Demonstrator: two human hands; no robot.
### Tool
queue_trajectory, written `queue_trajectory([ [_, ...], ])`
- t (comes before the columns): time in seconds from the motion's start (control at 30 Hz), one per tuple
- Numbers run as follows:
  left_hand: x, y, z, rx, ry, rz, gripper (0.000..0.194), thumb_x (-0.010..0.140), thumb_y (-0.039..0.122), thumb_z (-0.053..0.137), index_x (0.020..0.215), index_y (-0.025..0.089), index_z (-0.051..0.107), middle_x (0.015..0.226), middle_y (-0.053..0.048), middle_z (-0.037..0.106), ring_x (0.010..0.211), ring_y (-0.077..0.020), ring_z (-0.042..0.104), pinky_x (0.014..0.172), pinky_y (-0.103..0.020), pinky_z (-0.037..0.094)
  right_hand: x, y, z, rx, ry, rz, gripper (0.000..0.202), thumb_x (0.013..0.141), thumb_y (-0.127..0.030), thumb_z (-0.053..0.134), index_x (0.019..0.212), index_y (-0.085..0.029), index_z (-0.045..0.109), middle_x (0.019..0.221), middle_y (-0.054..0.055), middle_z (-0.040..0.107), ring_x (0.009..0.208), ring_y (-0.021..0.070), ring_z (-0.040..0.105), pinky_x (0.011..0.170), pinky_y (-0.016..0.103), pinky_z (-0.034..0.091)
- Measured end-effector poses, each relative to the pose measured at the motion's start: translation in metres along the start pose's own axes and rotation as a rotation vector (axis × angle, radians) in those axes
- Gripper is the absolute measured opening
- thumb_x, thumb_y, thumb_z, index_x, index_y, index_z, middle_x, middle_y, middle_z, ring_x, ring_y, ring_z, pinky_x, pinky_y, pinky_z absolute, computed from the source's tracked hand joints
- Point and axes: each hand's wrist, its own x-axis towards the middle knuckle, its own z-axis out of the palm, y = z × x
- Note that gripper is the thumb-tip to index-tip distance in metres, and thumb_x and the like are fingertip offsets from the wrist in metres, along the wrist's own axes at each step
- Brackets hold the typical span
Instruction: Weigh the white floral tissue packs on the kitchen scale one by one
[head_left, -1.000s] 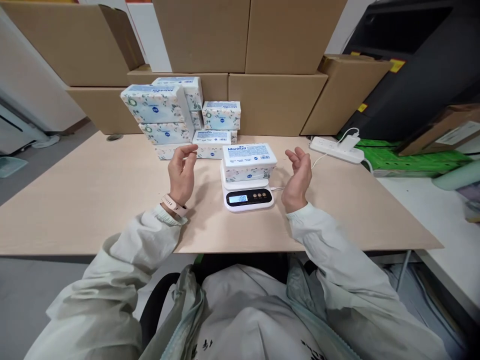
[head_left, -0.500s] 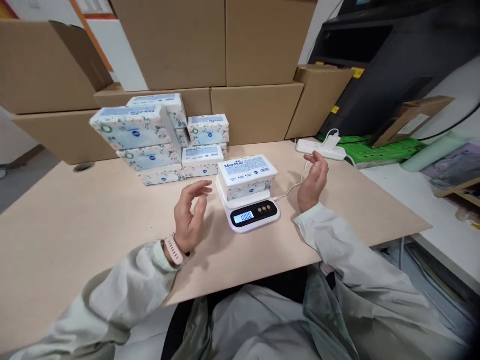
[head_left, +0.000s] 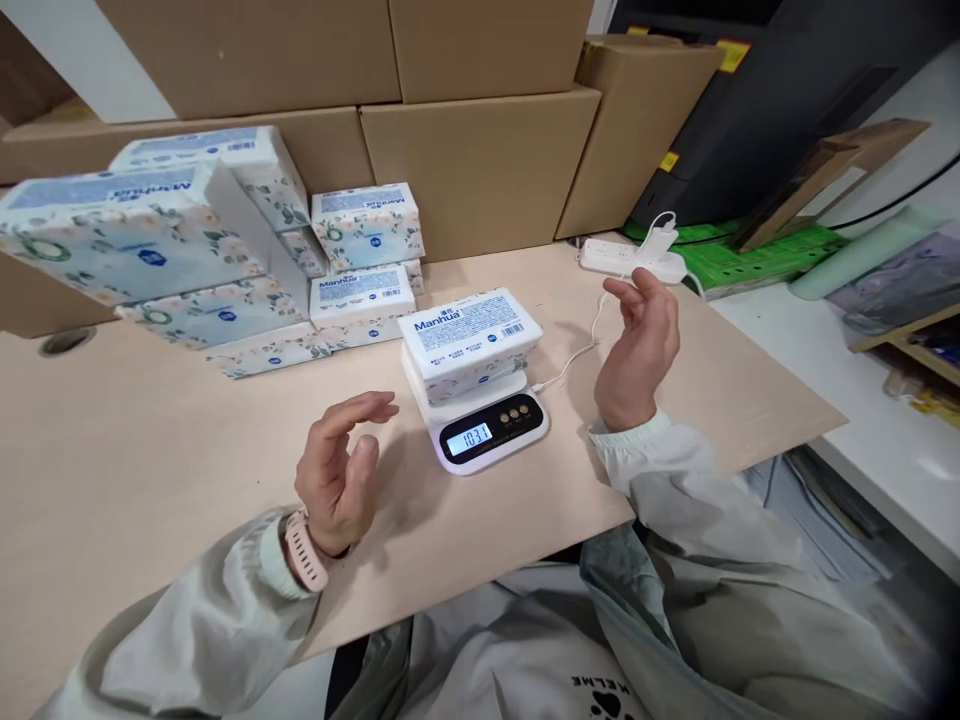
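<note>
A pack of tissues (head_left: 471,340) with blue "Manhua" print rests on a white digital scale (head_left: 495,437), whose lit display shows what looks like 103.1. To the left of the scale my left hand (head_left: 337,475) hovers with its fingers apart, holding nothing; a pink band circles that wrist. On the other side my right hand (head_left: 637,350) is raised, fingers curved and loose, also holding nothing. Neither hand touches the pack or the scale. More tissue packs (head_left: 247,300) with a floral pattern are stacked at the left back of the table.
Cardboard boxes (head_left: 480,170) stand along the table's back. A white power strip (head_left: 630,258) lies at the back right, and a thin white cable (head_left: 570,365) runs to the scale. A round hole (head_left: 67,341) is in the tabletop at the left. Beyond lies a green crate (head_left: 724,270).
My view has moved closer to the table. The scale's reading has gone from about 100.0 to 103.1. Both hands stay open and have drawn slightly farther from the pack.
</note>
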Motion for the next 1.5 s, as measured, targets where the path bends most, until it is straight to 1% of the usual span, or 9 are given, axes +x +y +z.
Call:
queue_trajectory([
  [0.13, 0.006, 0.011, 0.002, -0.004, 0.026, 0.005, 0.036, 0.105, 0.025, 0.061, 0.139, 0.032, 0.071, 0.123, -0.008, 0.078, 0.097, -0.026, 0.078, 0.083, -0.046, 0.068, -0.013, -0.01, -0.003, 0.025, -0.043, -0.005, 0.045, 0.109, -0.052, 0.038, 0.13, -0.024, 0.067, 0.124, 0.011, 0.073, 0.13, 0.0304, 0.071, 0.124, 0.053, 0.046],
  [0.27, 0.02, 0.026, 0.002, -0.011, 0.181, -0.059, 0.035, 0.101, 0.026, 0.066, 0.134, 0.037, 0.075, 0.119, -0.005, 0.079, 0.098, -0.0278, 0.078, 0.087, -0.052, 0.069, -0.023, -0.009, -0.006, 0.02, -0.147, -0.002, 0.041, 0.107, -0.052, 0.045, 0.129, -0.028, 0.069, 0.12, 0.007, 0.076, 0.126, 0.0283, 0.073, 0.124, 0.055, 0.046],
  [0.37, 0.035, 0.029, -0.009, -0.075, 0.145, -0.295, 0.035, 0.101, 0.028, 0.065, 0.133, 0.035, 0.076, 0.127, -0.007, 0.079, 0.113, -0.0295, 0.078, 0.101, -0.053, 0.068, -0.022, -0.001, -0.012, 0.047, -0.278, 0.126, 0.045, 0.105, -0.059, 0.049, 0.132, -0.029, 0.069, 0.126, 0.009, 0.078, 0.133, 0.029, 0.07, 0.127, 0.057, 0.044],
  [0.53, 0.061, 0.035, -0.033, -0.366, -0.061, -0.874, 0.046, 0.108, 0.044, 0.051, 0.13, 0.017, 0.081, 0.139, -0.022, 0.074, 0.128, -0.0352, 0.075, 0.11, -0.057, 0.063, 0.005, 0.0, -0.027, 0.29, -0.59, 0.602, 0.052, 0.095, -0.073, 0.061, 0.121, -0.031, 0.077, 0.145, 0.008, 0.074, 0.143, 0.0309, 0.067, 0.132, 0.057, 0.044],
  [0.77, 0.088, 0.063, -0.006, -0.497, 0.171, -1.332, 0.05, 0.104, 0.048, 0.055, 0.131, 0.012, 0.077, 0.148, -0.016, 0.07, 0.152, -0.0346, 0.056, 0.136, -0.052, 0.034, 0.047, -0.038, -0.032, 0.387, -0.864, 0.922, 0.047, 0.105, -0.063, 0.052, 0.119, -0.028, 0.08, 0.149, 0.004, 0.073, 0.153, 0.0242, 0.058, 0.14, 0.048, 0.034],
  [0.9, 0.093, 0.062, 0.005, -0.466, 0.178, -1.398, 0.051, 0.104, 0.045, 0.051, 0.131, 0.01, 0.076, 0.144, -0.018, 0.072, 0.152, -0.0378, 0.054, 0.137, -0.055, 0.031, 0.052, -0.041, -0.026, 0.384, -0.933, 0.963, 0.046, 0.106, -0.062, 0.052, 0.118, -0.028, 0.08, 0.15, 0.003, 0.072, 0.154, 0.0231, 0.056, 0.141, 0.046, 0.032],
  [1.13, 0.087, 0.053, 0.0, -0.429, 0.079, -1.383, 0.047, 0.099, 0.046, 0.058, 0.124, 0.012, 0.08, 0.143, -0.019, 0.072, 0.145, -0.042, 0.061, 0.135, -0.063, 0.033, 0.046, -0.023, -0.024, 0.322, -0.99, 0.971, 0.053, 0.105, -0.066, 0.049, 0.134, -0.029, 0.073, 0.163, 0.002, 0.06, 0.162, 0.0245, 0.046, 0.143, 0.051, 0.027],
  [1.37, 0.092, 0.041, 0.019, -0.473, -0.249, -1.19, 0.051, 0.094, 0.054, 0.069, 0.133, 0.023, 0.081, 0.15, -0.012, 0.069, 0.146, -0.0422, 0.06, 0.133, -0.063, 0.037, 0.02, -0.027, -0.019, 0.277, -1.182, 0.525, 0.066, 0.107, -0.065, 0.05, 0.168, -0.044, 0.036, 0.18, -0.01, 0.034, 0.17, 0.0249, 0.028, 0.143, 0.054, 0.023],
  [1.5, 0.142, 0.02, 0.071, -0.54, -0.397, -1.06, 0.037, 0.095, 0.048, 0.069, 0.12, 0.024, 0.082, 0.142, -0.011, 0.072, 0.146, -0.0381, 0.059, 0.129, -0.06, 0.042, 0.048, -0.004, -0.001, 0.187, -0.932, 0.285, 0.07, 0.101, -0.067, 0.06, 0.164, -0.042, 0.043, 0.177, -0.005, 0.041, 0.168, 0.0277, 0.033, 0.142, 0.053, 0.025],
])
